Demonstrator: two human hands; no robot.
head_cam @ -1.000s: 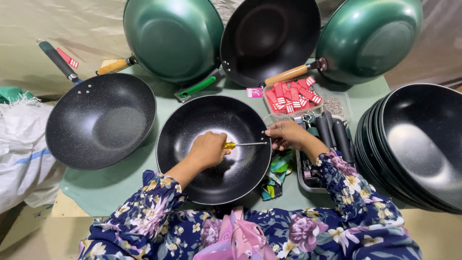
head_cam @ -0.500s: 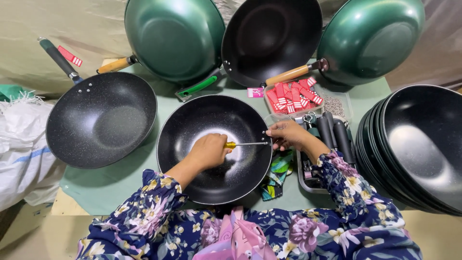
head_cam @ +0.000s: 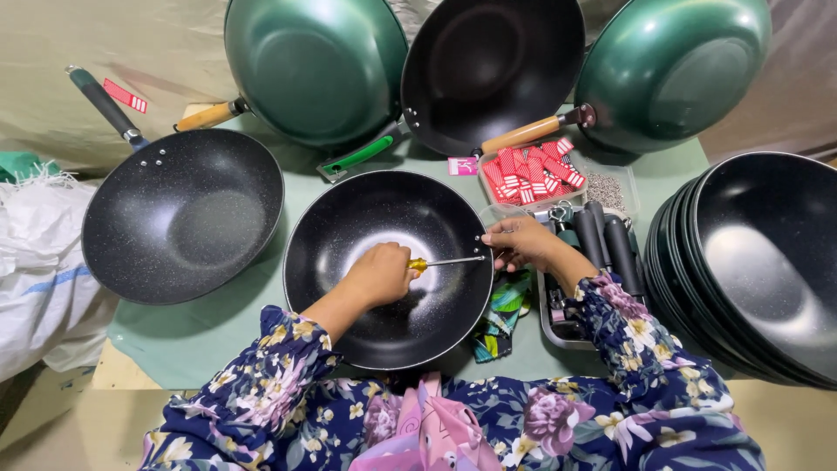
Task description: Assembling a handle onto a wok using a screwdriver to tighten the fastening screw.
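A black speckled wok (head_cam: 375,218) lies on the green table in front of me. My left hand (head_cam: 379,273) is inside it, closed on a yellow-handled screwdriver (head_cam: 445,261) whose shaft points right to the wok's rim. My right hand (head_cam: 520,242) pinches the rim at the screwdriver's tip, where two small rivet holes show. What sits under its fingers is hidden.
A handled black wok (head_cam: 179,214) lies to the left. Three woks (head_cam: 488,65) lean at the back. A stack of black woks (head_cam: 758,262) stands right. A tray of black handles (head_cam: 602,240), a box of red tags (head_cam: 527,170) and a white sack (head_cam: 35,262) are nearby.
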